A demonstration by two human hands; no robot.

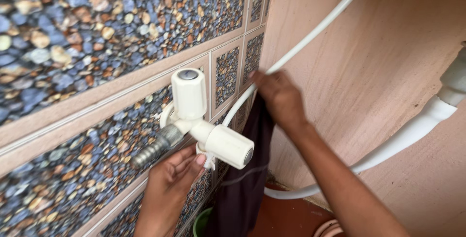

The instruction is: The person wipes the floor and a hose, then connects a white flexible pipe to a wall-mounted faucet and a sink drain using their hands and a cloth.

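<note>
Fingers [194,161] of my left hand [167,188] pinch white tap [206,125]'s underside | right hand [279,98], 2 o'clock, grips white hose [310,35] | risk: tugging hose loosens it.

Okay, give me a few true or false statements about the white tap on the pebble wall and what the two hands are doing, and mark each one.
1. The left hand touches the underside of the white tap. True.
2. The right hand grips the tap's top knob. False: it is off to the side, at the thin white hose and the dark cloth.
3. The tap is mounted on a pebble-patterned tile wall. True.
4. The dark cloth lies draped over the tap. False: it hangs beside it, in the corner under the right hand.
5. A thick white pipe runs along the plain pink wall. True.
</note>
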